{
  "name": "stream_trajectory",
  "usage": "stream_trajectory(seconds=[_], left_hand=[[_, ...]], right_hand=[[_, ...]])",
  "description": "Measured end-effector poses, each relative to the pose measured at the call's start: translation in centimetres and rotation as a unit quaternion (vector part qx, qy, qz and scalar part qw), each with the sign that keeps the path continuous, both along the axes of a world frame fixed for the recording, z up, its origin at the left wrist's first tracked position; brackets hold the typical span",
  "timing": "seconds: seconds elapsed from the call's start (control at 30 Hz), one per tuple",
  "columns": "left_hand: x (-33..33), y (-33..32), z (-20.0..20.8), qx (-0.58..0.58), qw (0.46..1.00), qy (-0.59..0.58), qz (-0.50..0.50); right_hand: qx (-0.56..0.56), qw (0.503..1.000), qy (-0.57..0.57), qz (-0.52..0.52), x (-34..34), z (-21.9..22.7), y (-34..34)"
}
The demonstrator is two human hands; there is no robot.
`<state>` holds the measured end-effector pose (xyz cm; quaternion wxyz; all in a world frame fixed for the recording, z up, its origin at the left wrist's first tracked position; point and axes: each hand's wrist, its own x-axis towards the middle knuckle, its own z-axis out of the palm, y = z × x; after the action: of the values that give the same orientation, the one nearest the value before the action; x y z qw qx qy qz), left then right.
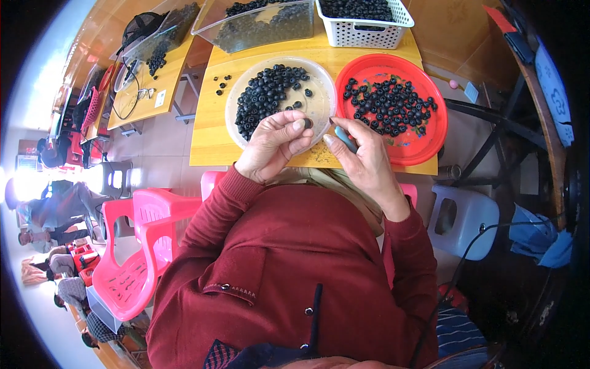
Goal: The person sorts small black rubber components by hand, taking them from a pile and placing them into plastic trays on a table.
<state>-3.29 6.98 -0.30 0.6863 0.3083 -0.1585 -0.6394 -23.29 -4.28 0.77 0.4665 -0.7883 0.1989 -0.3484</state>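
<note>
My left hand (275,142) pinches a small round black part (308,123) between thumb and fingertips, over the front edge of a clear round tray (324,86). In my right hand (364,155) is a small tool with a blue handle (345,139); its dark tip points toward the held part, and a small gap shows between them. Loose black ring-like parts (261,95) are heaped on the left side of the clear tray. More black parts (393,104) lie spread over the red round tray (430,144) at the right.
Behind the trays stand a clear bin (264,34) and a white perforated basket (367,35), both holding black parts. Several loose parts (220,85) lie on the yellow table (208,132). A pink chair (132,270) is at left, a pale blue stool (465,218) at right. Other people sit far left.
</note>
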Motion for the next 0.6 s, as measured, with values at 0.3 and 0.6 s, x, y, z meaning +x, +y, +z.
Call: stream_trajectory(seconds=[0.3,0.6], left_hand=[[-0.45,0.18,-0.05,0.024,0.999,0.017,0.018],[-0.68,0.24,-0.48,-0.002,0.999,0.032,-0.008]], right_hand=[[-0.013,0.999,0.021,0.028,-0.12,1.02,0.31],[-0.032,0.999,0.018,0.035,0.3,0.81,0.91]])
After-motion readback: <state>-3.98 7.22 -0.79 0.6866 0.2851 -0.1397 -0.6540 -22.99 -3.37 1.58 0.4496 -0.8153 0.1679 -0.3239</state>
